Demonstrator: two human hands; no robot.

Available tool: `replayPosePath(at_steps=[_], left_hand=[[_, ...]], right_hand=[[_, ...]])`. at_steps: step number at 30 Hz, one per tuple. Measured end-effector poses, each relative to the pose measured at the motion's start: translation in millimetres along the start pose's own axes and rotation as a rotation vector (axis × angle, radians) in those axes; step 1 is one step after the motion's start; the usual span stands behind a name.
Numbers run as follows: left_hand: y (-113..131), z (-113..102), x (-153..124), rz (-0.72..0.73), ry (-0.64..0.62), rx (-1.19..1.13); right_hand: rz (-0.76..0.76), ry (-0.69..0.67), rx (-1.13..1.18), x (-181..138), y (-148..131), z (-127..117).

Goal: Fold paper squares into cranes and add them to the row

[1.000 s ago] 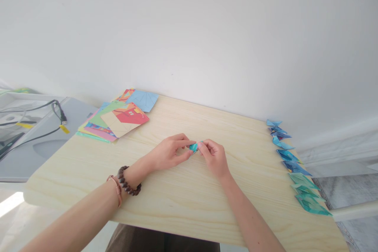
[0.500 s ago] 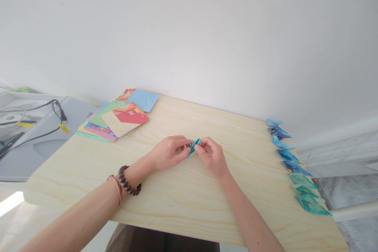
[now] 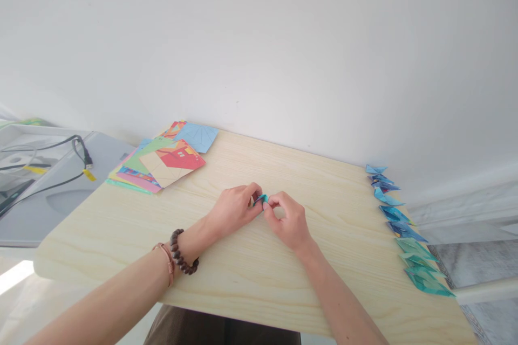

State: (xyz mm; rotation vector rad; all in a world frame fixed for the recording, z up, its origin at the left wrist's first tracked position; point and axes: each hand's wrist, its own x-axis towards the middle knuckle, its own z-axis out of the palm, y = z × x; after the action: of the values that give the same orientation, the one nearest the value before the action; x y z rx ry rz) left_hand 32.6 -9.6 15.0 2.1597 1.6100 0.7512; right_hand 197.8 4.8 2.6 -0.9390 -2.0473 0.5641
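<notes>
Two hands, the left hand (image 3: 234, 207) and the right hand (image 3: 288, 221), are closed with their fingertips pinching a small folded teal paper piece (image 3: 261, 199) between them, at the middle of the pale wooden surface (image 3: 251, 275). Flat colourful paper sheets (image 3: 159, 159) lie at the far left corner, and a row of pointed blue and green folded pieces (image 3: 404, 229) lies along the right edge, below a plain white wall (image 3: 259, 48).

My left hand (image 3: 234, 207) and right hand (image 3: 288, 221) meet fingertip to fingertip over the table (image 3: 251, 275), both pinched closed, forearms converging.
</notes>
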Motion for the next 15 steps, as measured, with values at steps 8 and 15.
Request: replayPosePath(at_steps=[8,15], left_hand=[[-4.0,0.3,1.8,-0.075,0.033,-0.128],[-4.0,1.8,0.8,-0.124,0.036,-0.289]], right_hand=[[0.043,0.072,-0.211,-1.1,4.0,1.5],[0.148,0.042,-0.272,-0.3,-1.0,7.5]])
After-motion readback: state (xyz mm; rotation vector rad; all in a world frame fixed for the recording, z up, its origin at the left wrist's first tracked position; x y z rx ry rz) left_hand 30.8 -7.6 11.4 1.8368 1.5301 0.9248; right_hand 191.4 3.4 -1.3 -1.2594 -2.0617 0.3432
